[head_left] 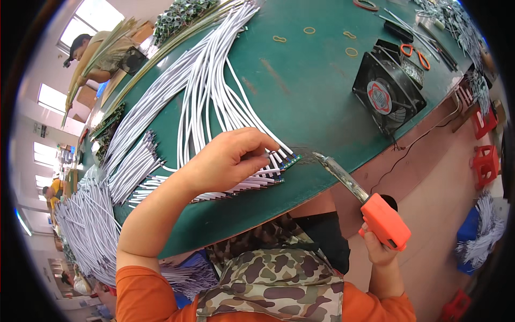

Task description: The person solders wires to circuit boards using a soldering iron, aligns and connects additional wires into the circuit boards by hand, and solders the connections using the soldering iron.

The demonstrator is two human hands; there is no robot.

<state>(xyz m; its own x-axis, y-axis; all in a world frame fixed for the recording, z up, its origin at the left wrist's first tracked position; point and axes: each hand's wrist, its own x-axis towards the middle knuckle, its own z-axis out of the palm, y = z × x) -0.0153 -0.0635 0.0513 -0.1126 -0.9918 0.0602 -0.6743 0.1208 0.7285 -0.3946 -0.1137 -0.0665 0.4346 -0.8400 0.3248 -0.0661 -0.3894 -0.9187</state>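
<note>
My right hand (376,248) grips the handle of an orange soldering gun (387,221). Its long metal nose points up and left over the table's near edge, with the tip just right of a small green strip board (291,162). Ends of white cables (220,91) meet that board. Above the near row of cable ends, my left hand (241,155) has its fingers curled, thumb and index close together beside the outermost cable. Whatever lies between those fingertips is hidden. More cut white cable ends (252,186) lie in a row below the hand.
A black fan (387,96) stands on the green table (306,102) at the right. Beyond it lie orange-handled scissors (415,56); rubber bands (309,30) are scattered farther back. Bundled cables (88,231) pile up at left. A co-worker (99,53) handles long strands at far left.
</note>
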